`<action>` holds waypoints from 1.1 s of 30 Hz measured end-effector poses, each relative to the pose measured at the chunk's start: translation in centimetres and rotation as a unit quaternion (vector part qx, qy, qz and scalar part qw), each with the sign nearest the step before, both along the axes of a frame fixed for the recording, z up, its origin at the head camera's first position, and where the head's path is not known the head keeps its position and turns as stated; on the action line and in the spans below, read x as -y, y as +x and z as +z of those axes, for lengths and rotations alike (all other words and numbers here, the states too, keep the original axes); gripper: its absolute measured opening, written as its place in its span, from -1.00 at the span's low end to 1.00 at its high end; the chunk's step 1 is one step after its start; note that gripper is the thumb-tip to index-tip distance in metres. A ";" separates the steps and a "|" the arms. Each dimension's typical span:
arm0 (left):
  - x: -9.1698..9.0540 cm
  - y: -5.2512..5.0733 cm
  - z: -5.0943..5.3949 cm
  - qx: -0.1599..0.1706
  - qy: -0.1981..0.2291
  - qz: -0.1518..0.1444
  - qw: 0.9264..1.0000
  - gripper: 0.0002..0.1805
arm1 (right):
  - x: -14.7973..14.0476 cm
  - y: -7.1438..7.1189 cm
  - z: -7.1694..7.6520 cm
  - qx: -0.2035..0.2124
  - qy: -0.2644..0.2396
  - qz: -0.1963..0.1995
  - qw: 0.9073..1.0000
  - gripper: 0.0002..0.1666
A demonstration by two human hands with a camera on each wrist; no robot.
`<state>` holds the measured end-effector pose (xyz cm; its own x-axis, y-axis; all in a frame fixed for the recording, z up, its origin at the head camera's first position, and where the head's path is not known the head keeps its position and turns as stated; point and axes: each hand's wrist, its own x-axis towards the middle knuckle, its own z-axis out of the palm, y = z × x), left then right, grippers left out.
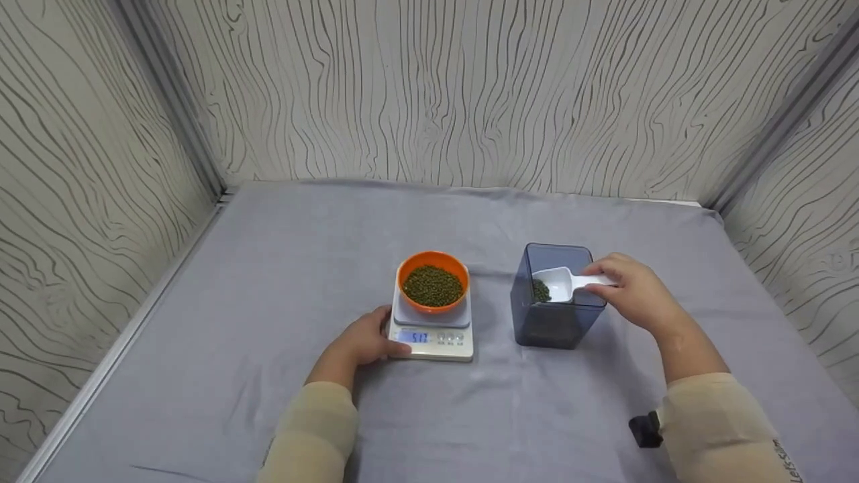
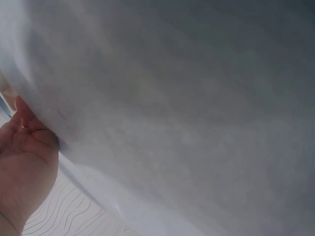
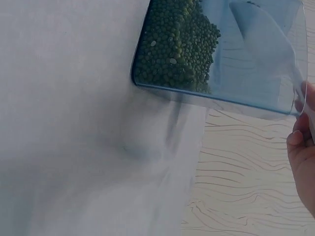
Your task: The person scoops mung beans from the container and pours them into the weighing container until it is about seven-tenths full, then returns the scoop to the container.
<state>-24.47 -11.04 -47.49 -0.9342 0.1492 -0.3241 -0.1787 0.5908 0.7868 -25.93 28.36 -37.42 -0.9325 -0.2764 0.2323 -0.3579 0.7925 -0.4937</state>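
My left hand (image 1: 368, 339) holds the left edge of a white kitchen scale (image 1: 439, 350), its thumb near the lit display, which seems to read 517. On the scale's platform stands an orange bowl (image 1: 433, 310) of small green beans (image 1: 433, 285) that look like mung beans. To the right, my right hand (image 1: 634, 290) pinches the handle of a white scoop (image 1: 562, 280). The scoop's head is inside the mouth of a clear bluish container (image 1: 553, 325), with some beans at its front. In the right wrist view, more beans (image 3: 172, 54) lie in the container below the scoop (image 3: 266, 42).
Grey cloth (image 1: 282, 268) covers the table. Wood-grain patterned panels (image 1: 429, 94) enclose the back and both sides, with metal posts at the corners. A small black object (image 1: 645, 430) shows beside the right sleeve.
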 end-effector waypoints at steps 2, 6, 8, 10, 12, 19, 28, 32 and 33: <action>0.0 0.0 0.0 -0.001 0.002 -0.001 1.000 -0.02 | -0.3 0.1 -0.1 0.001 -0.009 -0.005 1.000 -0.81; 0.1 0.0 0.0 0.002 0.006 -0.001 1.000 -0.02 | -1.1 0.2 -0.4 0.010 -0.036 -0.015 0.999 -0.77; 0.1 0.0 -0.1 0.003 0.006 -0.001 1.000 -0.02 | -1.4 0.3 -0.6 0.013 -0.055 -0.018 0.998 -0.75; 0.1 -0.1 -0.1 0.004 0.005 0.000 1.000 -0.02 | -1.6 0.4 -0.9 0.019 -0.074 -0.021 0.997 -0.73; 0.1 -0.1 -0.1 0.004 0.003 0.000 1.000 -0.02 | -1.8 0.6 -1.1 0.029 -0.091 -0.026 0.995 -0.71; 0.1 -0.1 -0.2 0.002 -0.004 0.001 1.000 0.00 | -2.4 0.9 -2.1 0.064 -0.145 -0.046 0.986 -0.65; 0.1 0.2 0.0 0.006 0.004 0.003 1.000 0.01 | -2.9 1.4 -3.1 0.078 -0.196 -0.055 0.976 -0.57; 0.0 0.3 0.1 0.007 0.003 0.004 1.000 0.00 | -3.2 1.6 -3.5 0.077 -0.225 -0.058 0.970 -0.57; 0.0 0.3 0.1 0.007 0.003 0.003 1.000 0.00 | -3.3 1.6 -3.6 0.076 -0.236 -0.057 0.967 -0.57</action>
<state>-24.15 -11.07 -47.40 -0.9307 0.1445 -0.3360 -0.1934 0.5854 0.7873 -24.37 31.68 -41.04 -0.9839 -0.0670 0.1658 -0.1770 0.4958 -0.8502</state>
